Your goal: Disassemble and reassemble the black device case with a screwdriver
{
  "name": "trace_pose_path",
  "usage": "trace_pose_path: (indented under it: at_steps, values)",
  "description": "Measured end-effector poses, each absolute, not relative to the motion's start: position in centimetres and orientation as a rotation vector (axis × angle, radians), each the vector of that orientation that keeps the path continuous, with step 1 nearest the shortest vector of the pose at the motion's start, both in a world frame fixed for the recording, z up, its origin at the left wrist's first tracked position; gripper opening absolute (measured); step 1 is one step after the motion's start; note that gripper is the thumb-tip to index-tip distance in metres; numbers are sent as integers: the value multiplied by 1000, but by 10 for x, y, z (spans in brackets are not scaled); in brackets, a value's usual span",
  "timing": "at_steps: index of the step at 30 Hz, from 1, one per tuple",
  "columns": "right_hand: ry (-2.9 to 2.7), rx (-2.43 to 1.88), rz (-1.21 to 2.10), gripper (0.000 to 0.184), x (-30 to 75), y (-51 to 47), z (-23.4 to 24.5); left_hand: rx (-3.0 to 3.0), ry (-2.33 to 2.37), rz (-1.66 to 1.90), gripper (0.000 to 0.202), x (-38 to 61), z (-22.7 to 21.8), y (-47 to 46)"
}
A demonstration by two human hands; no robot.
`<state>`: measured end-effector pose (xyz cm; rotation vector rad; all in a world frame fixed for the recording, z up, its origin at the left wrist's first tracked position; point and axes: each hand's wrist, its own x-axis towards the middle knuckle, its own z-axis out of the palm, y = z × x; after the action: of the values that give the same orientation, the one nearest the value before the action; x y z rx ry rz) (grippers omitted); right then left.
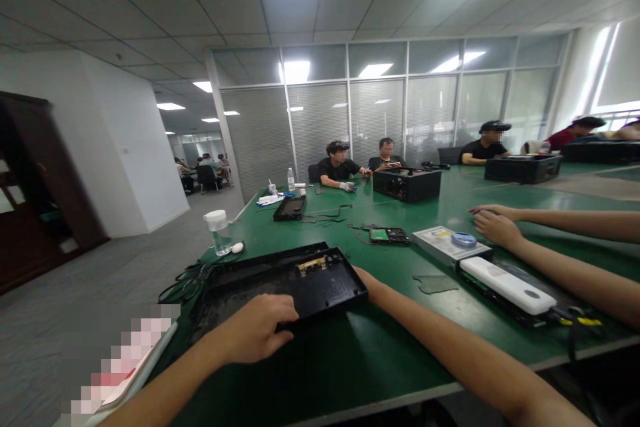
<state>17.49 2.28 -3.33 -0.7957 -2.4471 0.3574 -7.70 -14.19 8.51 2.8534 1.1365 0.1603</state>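
Nearest, a pixelated patch (125,367) hides whatever lies at the lower left table edge. The person's left hand (257,333) lies palm down, fingers curled over the near rim of a black panel (285,280), gripping it. The right hand (369,278) is mostly hidden behind the panel's right corner; only its wrist side shows, touching that corner, and its grip cannot be told. Both forearms reach in from the bottom edge, the right one cut off there.

The panel rests flat on a green table (380,347), a small tan part (313,264) on its inner face. Just right of it lie a white bar (507,285) on a dark board, a silver drive (445,243) with a blue ring (464,239) on top, and a green circuit board (387,235). A co-worker's 2 hands (495,223) touch the drive's far end, their arms running off the right edge. Left of the panel stand a clear cup (219,230) and tangled cables (185,283).

Farther on sit a black tray (290,207) and 2 black cases (406,183). Several seated people work at the far end, faces blurred. Behind them runs a glass wall with blinds, under ceiling light panels; a dark wooden door stands at left.
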Motion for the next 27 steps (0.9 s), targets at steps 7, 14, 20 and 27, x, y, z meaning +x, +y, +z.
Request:
trace_pose_path:
  at_steps: [7, 14, 20, 27]
  values:
    - [-2565, -1167, -367, 32, 247, 52, -40, 2814, 1123, -87, 7, -72, 38, -159]
    - [-2433, -1234, -208, 34, 268, 56, -24, 2486, 1213, -374, 36, -62, 34, -91]
    - [-2565, -1070, -128, 35, 232, 35, -28, 3009, 1054, 22, 22, -23, 19, -24]
    - [-2630, -1049, -194, 28, 225, 33, -29, 3242, 1073, 77, 16, -29, -18, -14]
